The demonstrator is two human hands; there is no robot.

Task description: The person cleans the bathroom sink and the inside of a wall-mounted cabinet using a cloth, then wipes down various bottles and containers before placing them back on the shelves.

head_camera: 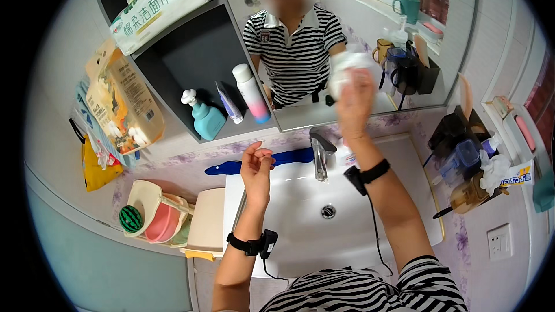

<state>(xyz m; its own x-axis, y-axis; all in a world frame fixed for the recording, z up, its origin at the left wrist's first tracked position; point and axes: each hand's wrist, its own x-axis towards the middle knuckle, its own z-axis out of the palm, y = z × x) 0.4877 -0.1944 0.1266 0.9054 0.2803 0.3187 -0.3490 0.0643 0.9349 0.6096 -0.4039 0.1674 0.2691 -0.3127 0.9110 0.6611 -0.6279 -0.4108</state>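
Observation:
My right hand point(356, 104) is raised in front of the wall mirror point(299, 117). It presses a white wipe or cloth point(347, 63), blurred, to the glass on the mirror's right side. Over the left rim of the white washbasin point(299, 234), my left hand point(256, 173) hovers with loosely bent fingers and nothing visible in them. Just behind that hand a long blue item point(295, 156) lies along the basin's back ledge; its kind is unclear. The chrome faucet point(320, 160) stands between my two hands. A bottle point(347, 156) behind my right forearm is partly hidden.
Left of the mirror, a grey shelf point(182, 69) holds a teal pump bottle point(209, 117), a tube point(229, 103) and a spray can point(251, 93). A wall rack with cups point(459, 160) is on the right. A bin point(208, 221) stands left of the basin. Cables trail from both wristbands.

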